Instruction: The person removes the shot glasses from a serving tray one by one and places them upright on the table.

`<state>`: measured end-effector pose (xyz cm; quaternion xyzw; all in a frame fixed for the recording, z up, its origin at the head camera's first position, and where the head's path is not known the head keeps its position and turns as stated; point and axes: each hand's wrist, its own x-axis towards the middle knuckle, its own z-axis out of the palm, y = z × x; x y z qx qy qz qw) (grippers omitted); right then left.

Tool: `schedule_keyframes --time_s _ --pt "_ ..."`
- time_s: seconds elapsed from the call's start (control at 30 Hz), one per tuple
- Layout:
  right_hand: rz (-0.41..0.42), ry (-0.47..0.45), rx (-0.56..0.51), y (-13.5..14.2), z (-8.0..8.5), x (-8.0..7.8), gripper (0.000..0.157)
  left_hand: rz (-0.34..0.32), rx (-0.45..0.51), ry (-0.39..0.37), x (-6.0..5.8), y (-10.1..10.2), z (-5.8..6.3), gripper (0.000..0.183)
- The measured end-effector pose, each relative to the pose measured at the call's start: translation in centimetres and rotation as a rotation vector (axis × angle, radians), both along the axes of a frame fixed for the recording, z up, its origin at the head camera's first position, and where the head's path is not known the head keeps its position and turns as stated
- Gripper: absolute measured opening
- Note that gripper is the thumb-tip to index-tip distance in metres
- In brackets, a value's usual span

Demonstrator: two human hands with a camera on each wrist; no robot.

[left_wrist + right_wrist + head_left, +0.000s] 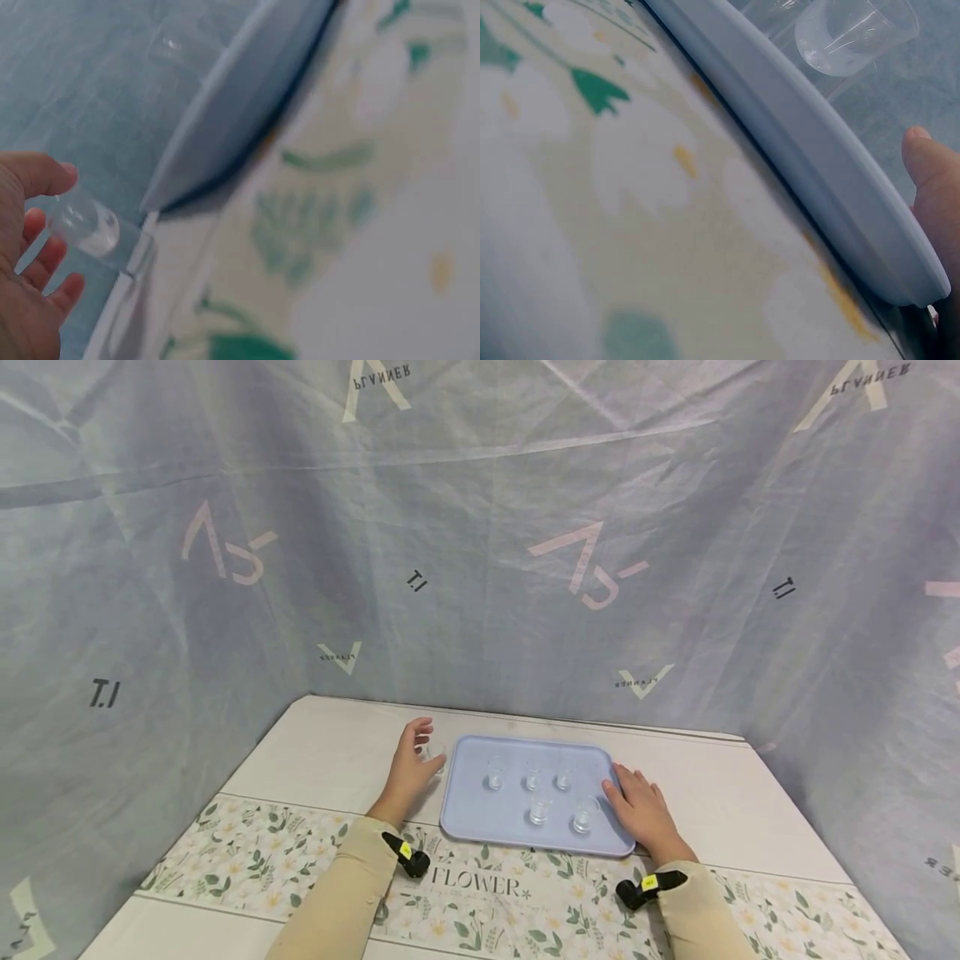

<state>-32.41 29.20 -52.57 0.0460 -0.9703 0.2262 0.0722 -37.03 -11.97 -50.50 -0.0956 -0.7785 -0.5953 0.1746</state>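
A small clear glass (435, 758) is just left of the blue tray (480, 835). My left hand (408, 770) curves around it, with the thumb on one side and the fingers on the other. In the left wrist view the thumb and fingertips are at the upper part of the glass (97, 229), and its base points toward the table. My right hand (643, 807) holds the tray's right edge, its thumb over the inside and its fingers outside the rim. Several more clear glasses stand on the tray, including a front-right glass (585, 816) near my right thumb.
The white table has a floral cloth strip (292, 860) across it, printed with FLOWER, in front of the tray. Grey-blue fabric curtains (480, 568) close off the back and both sides. Other glasses on the tray include a back-left glass (495, 774) and a front-middle glass (539, 810).
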Motion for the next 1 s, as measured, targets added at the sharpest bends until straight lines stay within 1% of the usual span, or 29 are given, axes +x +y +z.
schedule_keyframes --time_s 0.1,0.23,0.33,0.43,0.5,0.67,0.77,0.97,1.0 --pt "0.004 0.012 -0.003 -0.1 0.1 0.0 0.074 0.014 -0.010 0.044 0.0 0.5 0.6 0.069" --pt "0.006 0.026 -0.005 -0.2 0.1 0.1 0.072 0.007 0.021 0.093 0.2 1.5 1.3 0.066" --pt "0.004 0.027 -0.006 -0.2 0.2 0.2 0.072 -0.027 0.076 0.129 0.4 2.6 1.8 0.064" --pt "0.002 0.026 -0.001 -0.2 0.2 0.2 0.071 -0.072 0.128 0.141 0.6 3.7 2.3 0.064" --pt "-0.001 0.024 0.004 -0.1 0.2 0.2 0.072 -0.098 0.144 0.135 0.6 4.5 2.5 0.066" --pt "-0.007 0.013 0.007 -0.2 0.3 0.2 0.072 -0.140 0.152 0.085 0.8 5.9 2.7 0.069" --pt "-0.008 0.011 0.000 -0.2 0.4 0.2 0.072 -0.172 0.159 0.063 1.0 6.5 2.5 0.069" --pt "-0.016 -0.013 0.005 0.0 0.1 0.0 0.075 -0.219 0.159 0.023 1.1 7.2 1.4 0.069" --pt "-0.017 -0.017 0.006 0.0 0.1 0.0 0.076 -0.227 0.163 0.012 1.5 7.3 1.6 0.069"
